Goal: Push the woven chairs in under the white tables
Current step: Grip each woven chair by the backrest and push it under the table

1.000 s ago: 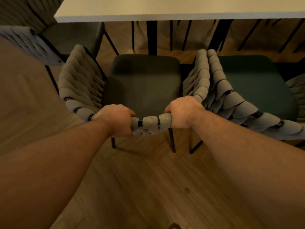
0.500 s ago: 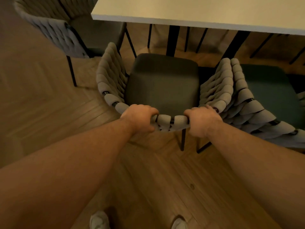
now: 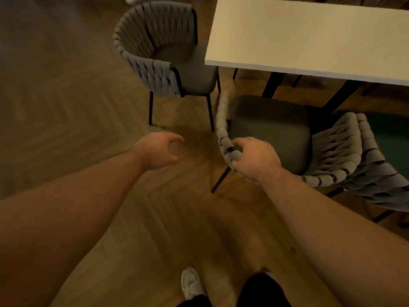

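Only R hand [image 3: 254, 160] grips woven chair [image 3: 270, 129] rim (L hand [image 3: 158, 151] free).

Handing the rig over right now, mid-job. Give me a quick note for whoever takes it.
Left hand: free, fingers loosely curled, holding nothing.
Right hand: grips the woven back of the middle chair.
Middle chair: seat fully out in front of the white table, not pushed in.
End chair, at the table's short end: mostly out.
Right-side chair: out too, close beside the middle one.
Done: no chair visibly in.
Left: push all three under.
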### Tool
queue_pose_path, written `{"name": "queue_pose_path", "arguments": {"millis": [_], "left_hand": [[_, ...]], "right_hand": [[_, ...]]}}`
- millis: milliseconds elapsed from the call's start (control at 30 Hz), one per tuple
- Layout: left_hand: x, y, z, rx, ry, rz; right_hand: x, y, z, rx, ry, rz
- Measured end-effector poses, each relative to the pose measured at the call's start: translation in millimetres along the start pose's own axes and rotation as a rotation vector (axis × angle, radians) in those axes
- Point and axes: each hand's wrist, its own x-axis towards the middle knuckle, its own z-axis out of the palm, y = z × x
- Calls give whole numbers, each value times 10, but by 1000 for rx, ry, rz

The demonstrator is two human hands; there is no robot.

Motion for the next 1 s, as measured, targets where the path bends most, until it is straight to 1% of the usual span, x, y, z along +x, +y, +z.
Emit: {"name": "queue_pose_path", "arguments": {"millis": [100,267,433,600,800,867,1000], "left_hand": [[-38,-493,-416,25,33,-64],[148,-1071,-905,16,43,-148],[625,-1585,-1259,-3,24,-182],[1074,-2255,-1726,-44,8,-226],[1736,-3205,-2221,-33,-24,-244],[2073,-3578,-2402,-20,-22,-209],[2870,-4294,-2842,35,-39,-98]], "right_hand": [[171,-485,-97,-3,59,-9],[708,-1147,-196,52,69,-51],[1542,-1699,-281,36,-13,-143],[2422,-2358,-422,-69,-116,-241],[3541,-3109,-516,-77,-118,-216],[3959,-3386,-492,-64,-100,-186],[4750,-3949,-426,26,-53,-66]]}}
